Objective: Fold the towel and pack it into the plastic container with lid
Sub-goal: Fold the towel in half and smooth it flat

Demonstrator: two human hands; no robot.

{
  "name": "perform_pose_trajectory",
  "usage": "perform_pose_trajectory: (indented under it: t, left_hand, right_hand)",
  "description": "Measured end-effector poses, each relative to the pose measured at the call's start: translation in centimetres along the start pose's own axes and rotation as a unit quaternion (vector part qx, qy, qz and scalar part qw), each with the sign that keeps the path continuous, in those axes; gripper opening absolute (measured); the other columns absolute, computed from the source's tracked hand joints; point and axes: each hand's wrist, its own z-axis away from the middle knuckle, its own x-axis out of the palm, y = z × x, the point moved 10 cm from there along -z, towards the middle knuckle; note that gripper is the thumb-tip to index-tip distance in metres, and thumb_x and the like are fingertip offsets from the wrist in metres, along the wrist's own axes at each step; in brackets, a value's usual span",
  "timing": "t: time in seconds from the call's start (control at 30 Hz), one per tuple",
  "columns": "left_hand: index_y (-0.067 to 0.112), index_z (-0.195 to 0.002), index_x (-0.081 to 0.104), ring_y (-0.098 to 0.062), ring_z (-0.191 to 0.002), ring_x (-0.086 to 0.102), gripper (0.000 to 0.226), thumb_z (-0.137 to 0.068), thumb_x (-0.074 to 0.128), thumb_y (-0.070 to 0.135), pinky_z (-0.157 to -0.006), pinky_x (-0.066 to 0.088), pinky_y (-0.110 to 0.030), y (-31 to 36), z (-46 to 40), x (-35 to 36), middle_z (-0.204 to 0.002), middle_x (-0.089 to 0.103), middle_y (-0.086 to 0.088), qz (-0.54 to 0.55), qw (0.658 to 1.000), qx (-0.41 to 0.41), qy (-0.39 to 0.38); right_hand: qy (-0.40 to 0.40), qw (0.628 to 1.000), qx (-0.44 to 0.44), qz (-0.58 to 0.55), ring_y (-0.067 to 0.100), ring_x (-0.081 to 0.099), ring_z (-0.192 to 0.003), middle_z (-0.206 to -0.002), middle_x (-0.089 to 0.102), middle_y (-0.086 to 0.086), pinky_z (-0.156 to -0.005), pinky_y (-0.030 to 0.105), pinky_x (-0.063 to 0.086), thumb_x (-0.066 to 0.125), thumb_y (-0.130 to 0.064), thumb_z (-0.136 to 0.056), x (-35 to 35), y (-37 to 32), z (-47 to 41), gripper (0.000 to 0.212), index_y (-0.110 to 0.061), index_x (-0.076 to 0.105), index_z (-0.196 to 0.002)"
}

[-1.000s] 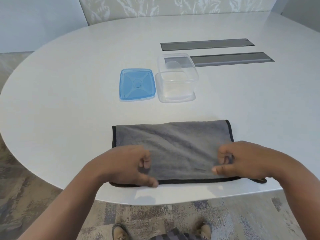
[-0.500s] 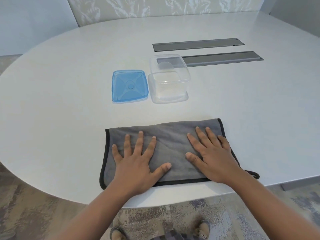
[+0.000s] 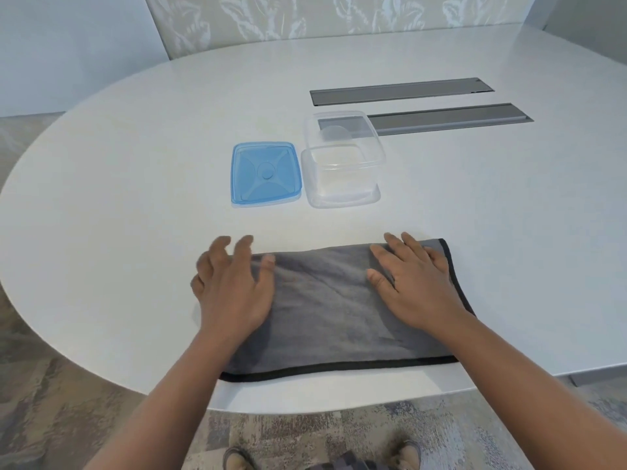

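I see the gray towel (image 3: 332,310) lying flat near the table (image 3: 135,198) edge. My left hand (image 3: 234,293) and right hand (image 3: 417,290) press on its two ends, fingers spread wide.

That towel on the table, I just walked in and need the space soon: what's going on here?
A person is folding a gray towel at the near edge of the white table. The left hand is spread over its left end, the right hand lies flat on its right part. The clear container stands empty beyond, with its blue lid off beside it. Nothing is packed yet.
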Motion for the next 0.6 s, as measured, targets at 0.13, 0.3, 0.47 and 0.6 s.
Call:
perform_pose_trajectory:
  t: [0.13,0.3,0.47,0.6]
  left_hand:
    - [0.025,-0.133,0.057,-0.034,-0.117,0.052,0.033,-0.103,0.048,0.033,-0.100,0.041,-0.044,-3.4,-3.5,-1.2,-0.143,0.038,-0.008,0.072,0.995,-0.063,0.007]
    - [0.022,-0.119,0.065,-0.014,-0.097,0.059,0.023,-0.100,0.055,0.016,-0.091,0.040,-0.028,-4.3,-4.3,-0.8,-0.128,0.058,-0.001,0.175,0.982,-0.071,0.007]
    - [0.022,-0.107,0.069,-0.013,-0.088,0.066,0.017,-0.095,0.062,0.011,-0.085,0.046,-0.028,-5.0,-4.2,-0.6,-0.109,0.069,0.006,0.200,0.975,-0.095,0.028]
    - [0.024,-0.100,0.066,-0.017,-0.087,0.067,0.018,-0.094,0.062,0.007,-0.082,0.046,-0.028,-5.6,-4.5,-1.0,-0.104,0.068,0.006,0.192,0.977,-0.083,0.045]
  right_hand:
    - [0.084,0.996,0.039,-0.018,0.024,0.037,-0.144,-0.155,0.048,-0.003,-0.111,0.051,0.023,0.038,-0.036,-0.105,-1.7,1.8,-1.6,0.042,-0.029,0.054,-0.142]
    - [0.114,0.978,0.147,-0.090,0.029,0.042,-0.132,-0.143,0.055,-0.003,-0.099,0.049,0.031,0.041,-0.018,-0.102,-1.9,6.4,-2.6,0.037,-0.026,0.062,-0.131]
    - [0.153,0.960,0.162,-0.168,0.032,0.046,-0.127,-0.138,0.059,0.002,-0.098,0.043,0.037,0.042,-0.006,-0.099,-2.0,7.4,-2.9,0.036,-0.019,0.066,-0.123]
    - [0.182,0.950,0.160,-0.199,0.031,0.055,-0.118,-0.128,0.062,0.010,-0.090,0.036,0.042,0.045,0.006,-0.089,-2.5,8.4,-3.2,0.043,-0.013,0.067,-0.121]
